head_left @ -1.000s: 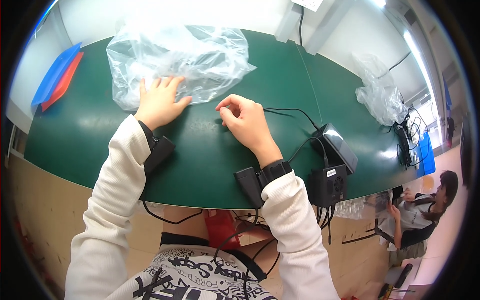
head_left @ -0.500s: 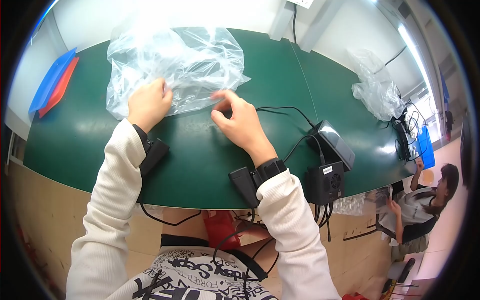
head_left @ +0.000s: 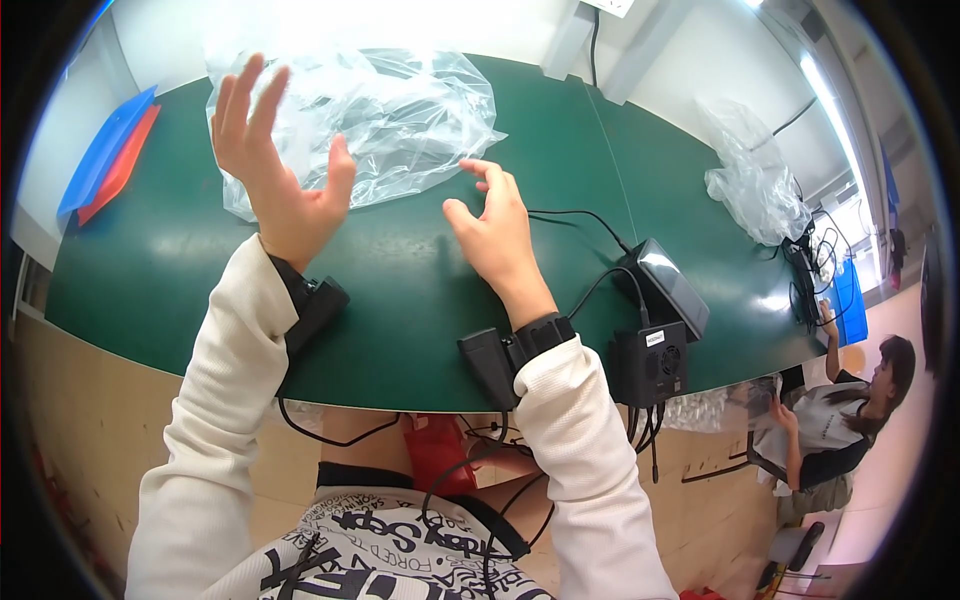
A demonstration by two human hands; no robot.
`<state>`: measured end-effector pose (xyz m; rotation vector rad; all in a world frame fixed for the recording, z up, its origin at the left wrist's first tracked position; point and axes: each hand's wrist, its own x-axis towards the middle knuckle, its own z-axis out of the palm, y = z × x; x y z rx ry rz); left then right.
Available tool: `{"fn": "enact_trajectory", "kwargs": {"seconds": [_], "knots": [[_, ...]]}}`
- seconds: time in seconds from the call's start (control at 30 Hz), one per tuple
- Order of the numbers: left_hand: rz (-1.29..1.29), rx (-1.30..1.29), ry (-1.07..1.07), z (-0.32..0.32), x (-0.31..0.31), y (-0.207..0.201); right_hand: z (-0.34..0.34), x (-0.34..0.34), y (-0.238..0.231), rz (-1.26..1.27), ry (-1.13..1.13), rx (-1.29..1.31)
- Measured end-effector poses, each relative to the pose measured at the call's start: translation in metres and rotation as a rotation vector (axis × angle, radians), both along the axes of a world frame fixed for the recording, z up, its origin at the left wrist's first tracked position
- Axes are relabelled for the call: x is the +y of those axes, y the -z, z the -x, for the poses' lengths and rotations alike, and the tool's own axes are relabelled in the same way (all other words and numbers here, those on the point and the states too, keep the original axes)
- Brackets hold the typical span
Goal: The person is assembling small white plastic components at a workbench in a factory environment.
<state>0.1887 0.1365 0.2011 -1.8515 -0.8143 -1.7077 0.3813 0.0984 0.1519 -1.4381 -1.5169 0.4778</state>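
Note:
A large clear plastic bag [head_left: 400, 115] lies crumpled on the green tabletop [head_left: 420, 270], toward its far edge. Over the bag's left part my left hand [head_left: 275, 165] is raised, fingers spread and thumb out, with nothing in it. My right hand [head_left: 497, 225] hovers to the right of the bag's near corner, its fingers loosely bent and apart and holding nothing. Each wrist carries a black strapped device, one [head_left: 318, 310] on the left and another [head_left: 487, 365] on the right.
Right of my right arm stand a black box with a fan [head_left: 655, 362] and a dark glossy-faced device [head_left: 668, 285], joined to cables. Blue [head_left: 105, 150] and red [head_left: 125, 170] trays lean at the left. Another clear bag [head_left: 755, 190] lies at the right, with a person [head_left: 830, 420] beyond.
My left hand has let go of the bag's near edge, lifted and spread its fingers. My right hand has drawn slightly right, away from the bag.

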Motion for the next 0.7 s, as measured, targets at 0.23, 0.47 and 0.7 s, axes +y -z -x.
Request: {"fn": "enact_trajectory", "kwargs": {"seconds": [0.23, 0.47, 0.7], "knots": [[0.273, 0.396, 0.445, -0.002, -0.011, -0.002, 0.003, -0.001, 0.000, 0.022, -0.013, 0.064], [0.637, 0.687, 0.299, -0.004, -0.010, 0.035, 0.004, -0.001, 0.000, 0.048, -0.071, 0.138], [1.060, 0.761, -0.102, -0.001, -0.008, 0.052, 0.005, -0.003, 0.001, 0.113, -0.071, 0.137]]}}
